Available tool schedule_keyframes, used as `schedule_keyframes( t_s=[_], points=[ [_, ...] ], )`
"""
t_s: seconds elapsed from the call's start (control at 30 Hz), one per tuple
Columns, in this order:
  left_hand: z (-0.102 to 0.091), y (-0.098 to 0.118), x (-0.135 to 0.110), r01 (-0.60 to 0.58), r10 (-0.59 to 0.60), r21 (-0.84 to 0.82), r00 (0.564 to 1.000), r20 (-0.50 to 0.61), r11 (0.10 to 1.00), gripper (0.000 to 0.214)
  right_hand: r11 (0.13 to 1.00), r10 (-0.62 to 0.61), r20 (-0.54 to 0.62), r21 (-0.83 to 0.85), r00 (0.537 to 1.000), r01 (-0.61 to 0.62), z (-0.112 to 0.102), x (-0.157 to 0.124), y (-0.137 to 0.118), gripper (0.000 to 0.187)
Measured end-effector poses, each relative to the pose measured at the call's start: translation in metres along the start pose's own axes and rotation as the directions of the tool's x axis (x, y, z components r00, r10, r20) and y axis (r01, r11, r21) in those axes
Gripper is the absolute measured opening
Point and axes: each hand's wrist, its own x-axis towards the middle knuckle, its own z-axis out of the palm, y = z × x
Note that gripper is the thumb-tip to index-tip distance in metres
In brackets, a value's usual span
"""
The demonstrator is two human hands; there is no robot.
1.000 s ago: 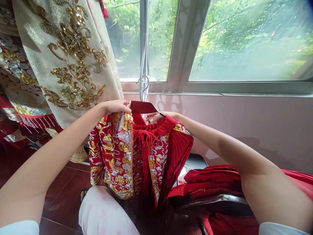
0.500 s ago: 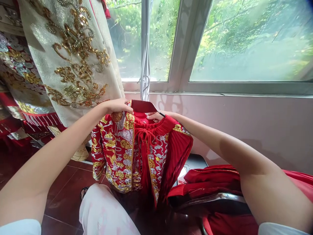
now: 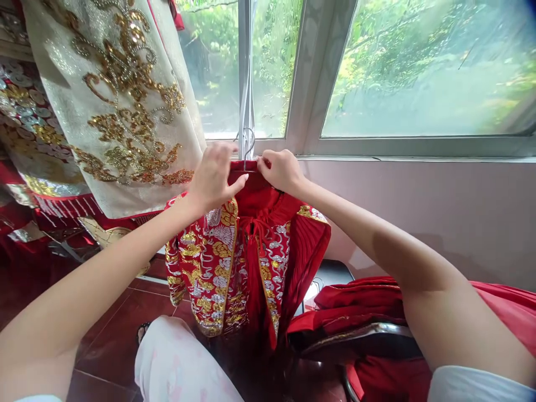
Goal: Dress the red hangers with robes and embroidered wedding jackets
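A red jacket [image 3: 209, 268] embroidered in gold and silver hangs in front of me, its neckline facing up, with a red pleated skirt [image 3: 304, 251] and tied cords at its front. A hanger with a metal hook [image 3: 250, 142] rises from the neckline, below white straps. At the left of the neckline is my left hand [image 3: 213, 177], slightly blurred, fingers apart and thumb stretched out. My right hand [image 3: 282, 170] pinches the red cloth at the back of the neckline, just right of the hook.
To the left hangs a cream cloth [image 3: 167, 56] with gold sequins. Behind the jacket are a window frame [image 3: 312, 78] and a pink wall [image 3: 355, 206]. Red garments [image 3: 364, 301] lie piled at the lower right, beside a dark chair [image 3: 335, 273]. Tiles cover the floor [image 3: 109, 324].
Both hands have risen to the top of the neckline near the hook. My left hand's fingers have spread off the collar; my right hand has come out from inside and pinches the back cloth.
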Motion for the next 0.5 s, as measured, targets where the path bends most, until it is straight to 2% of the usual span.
schedule_keyframes(
  t_s=[0.07,0.13,0.23,0.33,0.4,0.5],
  points=[
    [0.006,0.011,0.009,-0.118,0.128,0.126,0.989,-0.076,0.985,0.041,0.994,0.011,0.001,0.105,1.0,-0.011,0.001,0.004,0.001,0.032],
    [0.015,0.017,0.025,-0.18,0.197,0.173,0.976,-0.087,0.968,0.035,0.973,0.05,0.002,0.227,0.999,-0.049,0.001,0.009,0.004,0.035],
    [0.031,0.016,0.049,-0.191,0.207,0.161,0.974,-0.091,0.968,0.028,0.9,0.196,0.052,0.387,0.979,-0.201,0.001,0.014,0.009,0.04],
    [0.043,0.008,0.062,-0.175,0.18,0.1,0.982,-0.048,0.979,0.02,0.775,0.33,0.175,0.512,0.928,-0.372,-0.001,0.015,0.01,0.04],
    [0.048,0.003,0.064,-0.176,0.177,0.022,0.984,-0.024,0.984,0.02,0.706,0.325,0.27,0.569,0.906,-0.422,-0.006,0.015,0.007,0.037],
    [0.052,-0.002,0.06,-0.182,0.178,-0.095,0.983,-0.048,0.979,0.024,0.664,0.24,0.393,0.601,0.888,-0.445,-0.021,0.013,0.007,0.026]
  ],
)
